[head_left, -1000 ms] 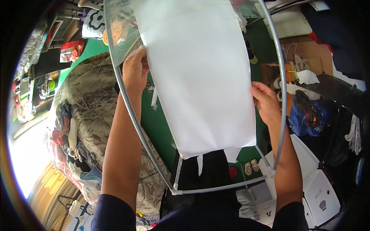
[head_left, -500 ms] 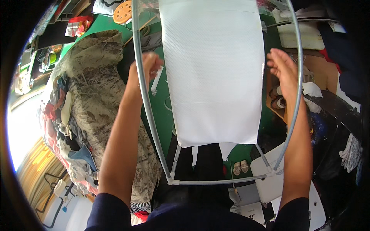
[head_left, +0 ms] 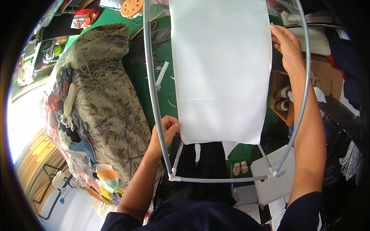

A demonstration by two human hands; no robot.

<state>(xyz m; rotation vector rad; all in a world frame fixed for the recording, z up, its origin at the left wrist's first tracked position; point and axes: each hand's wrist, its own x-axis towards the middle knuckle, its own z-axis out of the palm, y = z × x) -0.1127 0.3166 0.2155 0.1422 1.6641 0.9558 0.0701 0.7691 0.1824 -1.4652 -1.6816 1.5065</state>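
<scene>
A long white sheet with a fine dotted texture (head_left: 221,73) lies lengthwise in front of me, inside a grey tube frame (head_left: 151,77) with pale corner joints. A faint crease crosses its lower part. My left hand (head_left: 165,133) is closed, thumb and fingers pinching the sheet's left edge just above the near corner. Farther up on the other side, my right hand (head_left: 288,44) has its fingertips closed at the sheet's right edge. Both forearms pass by the frame's side tubes. The sheet's far end runs out of view.
Camouflage cloth (head_left: 104,84) covers a heap at left, with clothes (head_left: 79,134) along its side. A round stool with holes (head_left: 132,7) stands far left on green floor. Shoes (head_left: 283,98) fill a box at right. A white panel (head_left: 271,175) leans near the frame's right corner.
My left hand has come down toward me and taken the sheet's left edge near its corner. My right hand has moved farther up to its right edge. The view has shifted slightly.
</scene>
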